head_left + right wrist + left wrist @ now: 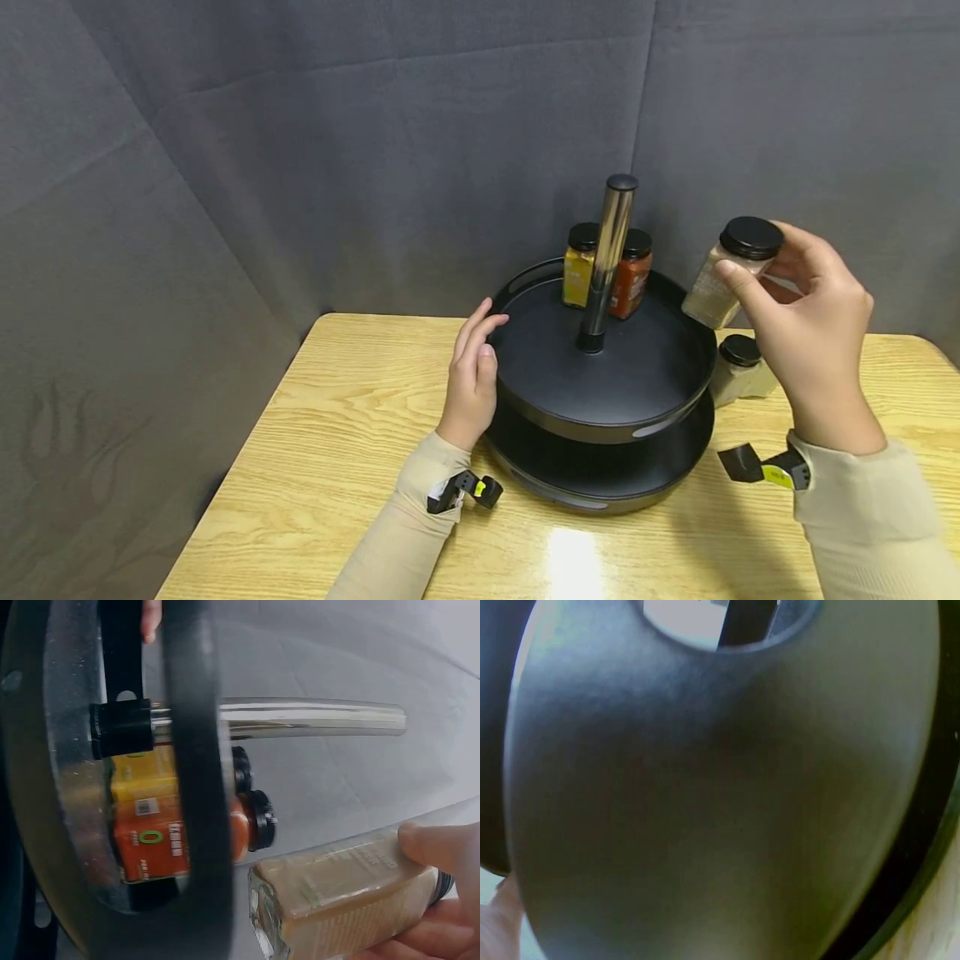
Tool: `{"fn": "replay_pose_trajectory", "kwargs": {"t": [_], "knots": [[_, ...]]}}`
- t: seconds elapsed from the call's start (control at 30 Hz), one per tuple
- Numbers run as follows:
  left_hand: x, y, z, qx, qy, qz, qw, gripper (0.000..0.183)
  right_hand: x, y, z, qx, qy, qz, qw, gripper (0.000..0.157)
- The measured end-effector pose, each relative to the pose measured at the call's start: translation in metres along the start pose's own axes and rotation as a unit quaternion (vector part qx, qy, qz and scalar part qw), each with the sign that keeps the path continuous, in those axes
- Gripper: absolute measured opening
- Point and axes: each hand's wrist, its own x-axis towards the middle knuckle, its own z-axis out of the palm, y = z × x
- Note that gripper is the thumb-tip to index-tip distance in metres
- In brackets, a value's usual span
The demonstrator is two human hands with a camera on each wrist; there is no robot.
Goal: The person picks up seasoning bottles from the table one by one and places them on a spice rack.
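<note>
My right hand (821, 312) grips a square spice jar (723, 279) of beige powder near its black lid. The jar hangs tilted over the right rim of a black two-tier turntable rack (555, 367); its lower end shows in the right wrist view. Fingers extended, my left hand (474, 375) rests against the rack's left side. On the upper tier stand a yellow spice jar (577, 271) and a red-orange spice jar (632, 279), partly behind the metal post (611, 250). The left wrist view is mostly filled by the tray's dark side wall (720, 787).
Beside the rack on the right, another black-lidded jar (733, 371) stands on the wooden table (360, 400), with a further pale jar partly hidden by it. A grey curtain (375, 167) hangs behind the table. The rack's lower tier (600, 467) shows a bare front part.
</note>
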Motion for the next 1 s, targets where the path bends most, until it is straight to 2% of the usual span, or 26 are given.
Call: {"fn": "replay_pose_trajectory", "kwargs": {"t": [0.4,0.77,1.0], "knots": [[0.001,-0.002,0.003,-0.001,0.005,0.002,1.0000,0.063,-0.001,0.010,0.020,0.004,-0.017,0.002,1.000,0.048],[0.001,0.000,0.005,0.001,0.003,0.002,1.0000,0.058,-0.003,0.018,0.036,-0.012,-0.035,0.035,0.999,0.053],[0.001,0.002,0.005,0.003,0.002,0.008,1.0000,0.059,-0.009,0.021,0.042,-0.023,-0.031,0.017,0.999,0.054]]}}
